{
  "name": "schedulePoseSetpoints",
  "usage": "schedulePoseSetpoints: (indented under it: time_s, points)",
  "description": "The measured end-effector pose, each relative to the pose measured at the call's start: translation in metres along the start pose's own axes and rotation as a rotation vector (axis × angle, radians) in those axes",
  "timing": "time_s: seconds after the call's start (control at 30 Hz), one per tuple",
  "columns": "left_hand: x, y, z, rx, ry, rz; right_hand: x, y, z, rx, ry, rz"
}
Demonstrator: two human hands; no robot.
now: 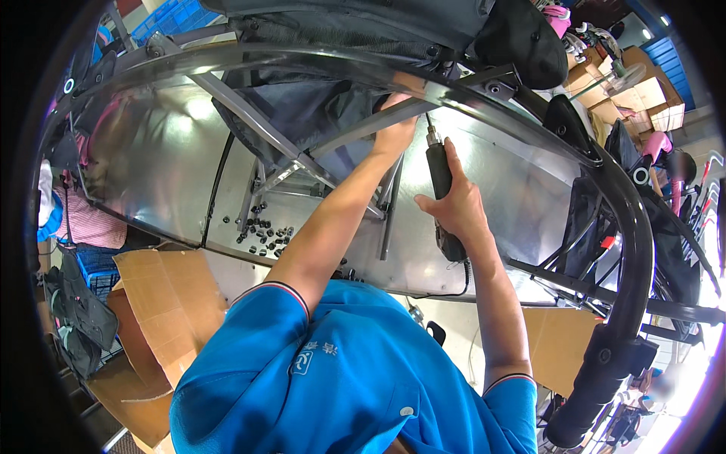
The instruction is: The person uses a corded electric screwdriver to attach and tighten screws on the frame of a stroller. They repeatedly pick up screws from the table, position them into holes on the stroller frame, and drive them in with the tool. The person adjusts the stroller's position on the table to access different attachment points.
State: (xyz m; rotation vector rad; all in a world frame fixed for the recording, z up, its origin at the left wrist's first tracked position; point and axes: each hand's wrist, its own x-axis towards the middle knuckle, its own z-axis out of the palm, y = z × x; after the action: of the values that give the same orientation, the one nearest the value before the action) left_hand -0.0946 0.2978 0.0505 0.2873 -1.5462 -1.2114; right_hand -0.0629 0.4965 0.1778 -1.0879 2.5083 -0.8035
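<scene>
A grey tubular frame (261, 130) with dark fabric (291, 102), much like a stroller's, stands on a shiny metal worktop (514, 193). My left hand (397, 132) reaches in among the tubes at the far side. Its fingers are bent and partly hidden behind a tube, so what they grip does not show. In my right hand (457, 204) is a black electric screwdriver (439, 170), held upright with the index finger along its body and the thumb out to the left. Its bit points away from me at the frame's joint, beside my left hand; whether it touches a screw I cannot tell.
Several small black caps (265, 233) lie loose on the worktop left of my forearm. A thick black curved tube (635, 234) arches along the right side. Open cardboard boxes (170, 303) stand at the near left. The screwdriver's cord (466, 280) hangs near the worktop's front edge.
</scene>
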Motion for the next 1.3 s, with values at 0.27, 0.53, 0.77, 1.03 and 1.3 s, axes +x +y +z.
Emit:
schedulePoseSetpoints:
  time_s: [0.27,0.53,0.77,1.03,1.3]
  points:
    - [0.006,-0.016,0.011,0.201,0.029,0.036,0.016,0.002,0.010,0.217,0.005,-0.009]
    - [0.029,-0.051,0.010,0.209,-0.008,0.037,0.039,0.005,0.029,0.179,0.074,-0.037]
    - [-0.045,0.039,-0.060,0.235,-0.506,0.191,0.014,0.021,0.033,0.494,0.047,0.121]
    - [-0.266,0.043,-0.238,0.564,-0.693,-0.152,-0.081,0.070,0.084,0.622,-0.111,0.337]
    - [-0.294,0.047,-0.283,0.835,-0.634,-0.225,-0.133,0.097,0.111,0.641,-0.133,0.259]
